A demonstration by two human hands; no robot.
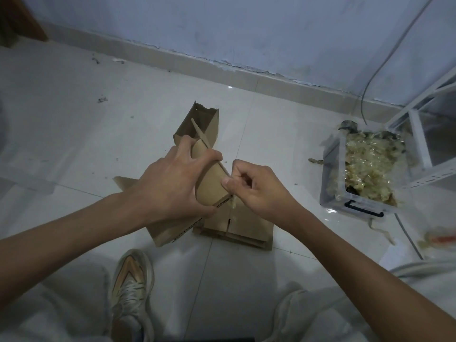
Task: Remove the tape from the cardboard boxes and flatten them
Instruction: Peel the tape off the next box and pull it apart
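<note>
Tape peeled from a box

Left hand (170,183) grips the box (209,186); right hand (256,188) pinches tape (233,202) at its near edge.

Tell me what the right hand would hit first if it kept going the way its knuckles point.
Most likely the cardboard box itself: the right hand points left at the box edge it already pinches, with the left hand just beyond. Depth is hard to judge.

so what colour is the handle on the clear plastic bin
Black, on the bin's handle, seen in the head view.
</note>
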